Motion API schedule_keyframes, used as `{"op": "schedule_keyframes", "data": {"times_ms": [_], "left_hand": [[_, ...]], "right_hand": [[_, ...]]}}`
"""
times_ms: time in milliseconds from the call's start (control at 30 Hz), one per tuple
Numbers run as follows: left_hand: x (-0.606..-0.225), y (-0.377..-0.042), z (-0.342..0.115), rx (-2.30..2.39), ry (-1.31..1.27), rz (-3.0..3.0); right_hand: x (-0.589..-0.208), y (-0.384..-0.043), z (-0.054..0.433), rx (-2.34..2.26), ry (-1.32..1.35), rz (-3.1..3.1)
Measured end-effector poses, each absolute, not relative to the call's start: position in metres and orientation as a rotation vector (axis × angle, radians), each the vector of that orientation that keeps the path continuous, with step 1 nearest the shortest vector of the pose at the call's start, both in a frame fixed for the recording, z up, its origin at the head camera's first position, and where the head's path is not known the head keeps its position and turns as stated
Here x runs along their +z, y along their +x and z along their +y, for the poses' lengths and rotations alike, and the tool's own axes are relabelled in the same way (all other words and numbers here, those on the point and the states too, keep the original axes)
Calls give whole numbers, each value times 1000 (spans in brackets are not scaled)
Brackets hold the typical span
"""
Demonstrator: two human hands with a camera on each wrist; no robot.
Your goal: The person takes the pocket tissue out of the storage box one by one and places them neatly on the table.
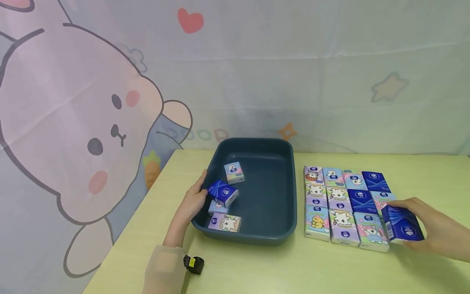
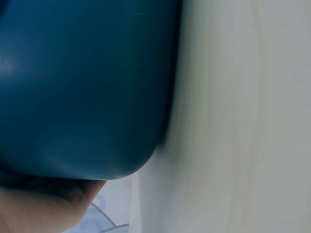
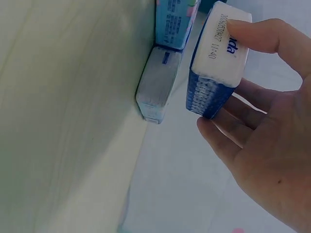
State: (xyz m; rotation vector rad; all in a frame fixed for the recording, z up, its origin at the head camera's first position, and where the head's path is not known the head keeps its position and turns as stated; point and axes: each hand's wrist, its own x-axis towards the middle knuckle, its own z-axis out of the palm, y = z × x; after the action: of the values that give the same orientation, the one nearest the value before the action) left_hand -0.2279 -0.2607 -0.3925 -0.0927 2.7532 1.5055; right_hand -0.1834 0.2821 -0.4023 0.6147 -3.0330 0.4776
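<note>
Right hand (image 3: 269, 141) grips blue pack (image 3: 216, 63) stamped "11:40".

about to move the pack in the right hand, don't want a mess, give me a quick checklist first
1. Right hand holding the dark blue tissue pack: ok, thumb and fingers grip it.
2. Left hand touching the bin: ok, at its left side.
3. Firmness of the left hand's hold: cannot tell.
4. Room inside the bin: ok, its right half is bare.
5. Everything in the bin lying flat: not ok, one blue pack is tilted, overlapping a light blue pack.
</note>
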Motion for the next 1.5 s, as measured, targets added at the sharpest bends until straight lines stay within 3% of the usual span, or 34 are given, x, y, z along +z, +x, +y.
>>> {"op": "schedule_keyframes", "data": {"times_ms": [633, 1500], "left_hand": [[-393, -229, -262, 1477, -87, 2761], [-393, -229, -263, 1459, -99, 2753]], "right_hand": [[-425, -187, 287, 289, 781, -2812], [-430, -186, 276, 350, 769, -2922]]}}
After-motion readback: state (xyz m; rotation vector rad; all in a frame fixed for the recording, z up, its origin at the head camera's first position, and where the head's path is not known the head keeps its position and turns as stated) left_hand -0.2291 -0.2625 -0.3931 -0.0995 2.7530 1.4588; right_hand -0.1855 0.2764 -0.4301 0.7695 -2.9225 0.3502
